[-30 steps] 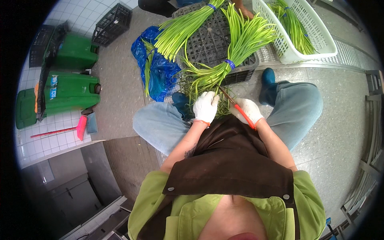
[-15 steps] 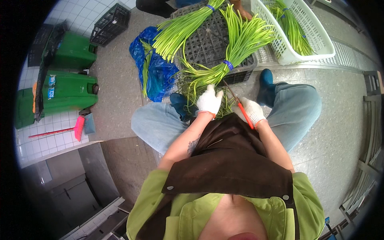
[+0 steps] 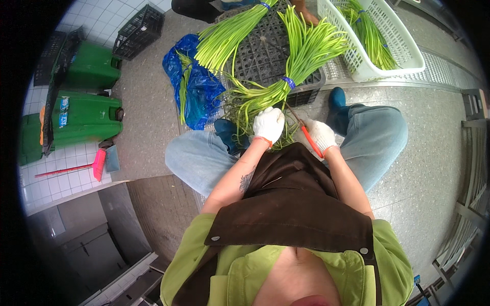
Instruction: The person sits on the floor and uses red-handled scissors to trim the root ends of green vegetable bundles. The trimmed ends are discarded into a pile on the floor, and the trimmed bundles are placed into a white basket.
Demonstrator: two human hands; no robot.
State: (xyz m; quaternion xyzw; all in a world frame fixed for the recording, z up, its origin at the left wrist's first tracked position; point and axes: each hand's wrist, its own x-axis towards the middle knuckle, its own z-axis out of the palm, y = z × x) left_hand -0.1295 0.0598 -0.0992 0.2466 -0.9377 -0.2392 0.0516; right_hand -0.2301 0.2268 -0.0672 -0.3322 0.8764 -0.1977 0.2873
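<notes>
My left hand (image 3: 268, 125), in a white glove with a red wrist band, is closed on thin stems at the lower end of a banded bundle of green stems (image 3: 311, 53). My gloved right hand (image 3: 319, 135) grips red-handled scissors (image 3: 307, 135), their dark blades pointing up-left into those stems. The bundle lies over a grey plastic crate (image 3: 260, 51); a second bundle (image 3: 219, 38) rests on its left part. Loose, stringy trimmings (image 3: 245, 132) hang below my left hand, over my brown apron and between my boots.
A blue bag (image 3: 199, 102) holding stems lies left of the crate; a white basket (image 3: 408, 69) of bundles stands upper right. Green bins (image 3: 87, 117), a black crate (image 3: 138, 33) and a pink broom (image 3: 99, 163) line the left wall. Another person's hand (image 3: 309, 15) is behind the bundle.
My left hand's fingers were more spread half a second ago and are now curled together on the stems. The scissors stay in my right hand; the whole view has shifted slightly.
</notes>
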